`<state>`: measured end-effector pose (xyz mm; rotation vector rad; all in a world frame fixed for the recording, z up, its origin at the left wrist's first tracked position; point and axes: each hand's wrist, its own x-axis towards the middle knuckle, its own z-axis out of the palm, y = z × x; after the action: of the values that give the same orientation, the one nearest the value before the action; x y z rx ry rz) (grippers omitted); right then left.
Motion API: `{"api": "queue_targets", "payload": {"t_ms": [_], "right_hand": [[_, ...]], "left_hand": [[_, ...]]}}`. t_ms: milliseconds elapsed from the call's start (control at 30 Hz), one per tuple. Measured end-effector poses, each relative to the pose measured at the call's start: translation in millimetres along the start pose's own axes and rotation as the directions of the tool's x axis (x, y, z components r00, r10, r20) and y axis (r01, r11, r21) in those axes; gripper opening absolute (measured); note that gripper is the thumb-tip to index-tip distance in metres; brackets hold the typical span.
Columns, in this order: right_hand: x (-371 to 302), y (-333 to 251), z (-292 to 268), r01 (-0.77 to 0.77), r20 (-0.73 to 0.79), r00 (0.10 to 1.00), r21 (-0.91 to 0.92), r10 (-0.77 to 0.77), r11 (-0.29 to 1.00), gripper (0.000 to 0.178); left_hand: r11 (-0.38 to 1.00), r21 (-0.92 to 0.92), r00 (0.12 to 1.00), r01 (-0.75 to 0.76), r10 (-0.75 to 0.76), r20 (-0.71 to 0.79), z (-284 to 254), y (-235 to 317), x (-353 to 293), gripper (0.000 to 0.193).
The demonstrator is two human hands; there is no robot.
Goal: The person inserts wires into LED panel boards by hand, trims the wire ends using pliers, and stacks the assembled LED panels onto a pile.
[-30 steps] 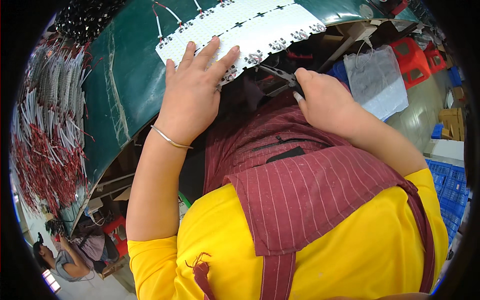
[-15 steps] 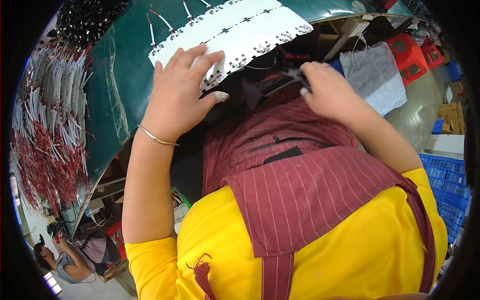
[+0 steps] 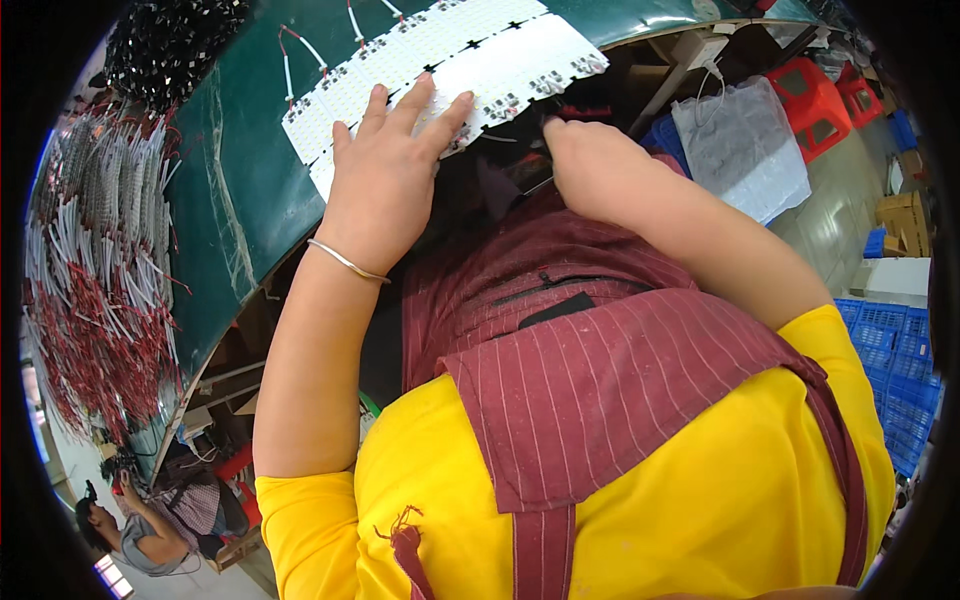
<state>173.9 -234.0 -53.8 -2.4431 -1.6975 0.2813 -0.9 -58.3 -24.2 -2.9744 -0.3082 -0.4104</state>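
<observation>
A white panel of joined LED circuit boards lies on the green table, with rows of small dark parts along its edges. My left hand rests on its near part, palm down, with fingers spread. Several short white and red wires stick out from the panel's far side. My right hand is at the table's near edge, just off the panel's near right side. Its fingers are curled in, and their tips and whatever they hold are hidden.
Bundles of white and red wires hang over the green table at left, near a pile of black parts. At right are red stools, a plastic sheet and blue crates. Another person sits at lower left.
My left hand has moved right and slightly up over the panel, which has shifted a little left. My right hand has moved left toward the panel; the dark tool visible in it before is now hidden.
</observation>
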Motion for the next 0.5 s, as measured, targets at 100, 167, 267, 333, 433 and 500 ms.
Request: {"api": "queue_targets", "payload": {"t_ms": [100, 167, 267, 333, 433, 500], "right_hand": [[-3.0, 3.7, 4.6, 0.023, -0.033, 0.999, 0.002, -0.023, 1.0, 0.023], [-16.3, 13.0, 0.6, 0.006, -0.013, 1.0, 0.014, -0.005, 1.0, 0.027], [-36.6, 32.9, -2.0, -0.046, -0.097, 0.994, -0.021, 0.043, 0.999, 0.031], [-41.9, 30.9, -11.5, -0.091, -0.217, 0.973, -0.069, 0.074, 0.993, 0.033], [-37.8, 18.8, -23.2, 0.035, -0.304, 0.95, -0.12, -0.07, 0.992, 0.031], [-33.3, 14.9, -23.0, 0.049, -0.301, 0.949, -0.167, -0.098, 0.985, 0.025]], "left_hand": [[1.0, 0.006, 1.0, 0.006, -0.006, 0.0, -1.2, -7.1, -3.7, 0.071], [1.0, -0.006, 1.0, 0.01, -0.01, 0.011, -6.6, -11.2, -7.7, 0.071], [0.991, -0.124, 0.995, 0.049, -0.037, 0.092, -23.5, -13.2, -7.0, 0.072], [0.981, -0.176, 0.989, 0.087, -0.064, 0.133, -35.4, -12.3, -4.2, 0.076], [0.993, -0.118, 0.996, 0.013, -0.024, -0.091, -18.2, -7.7, 1.2, 0.08], [0.98, -0.196, 0.996, -0.02, 0.003, -0.09, -6.7, -6.7, 3.4, 0.077]]}}
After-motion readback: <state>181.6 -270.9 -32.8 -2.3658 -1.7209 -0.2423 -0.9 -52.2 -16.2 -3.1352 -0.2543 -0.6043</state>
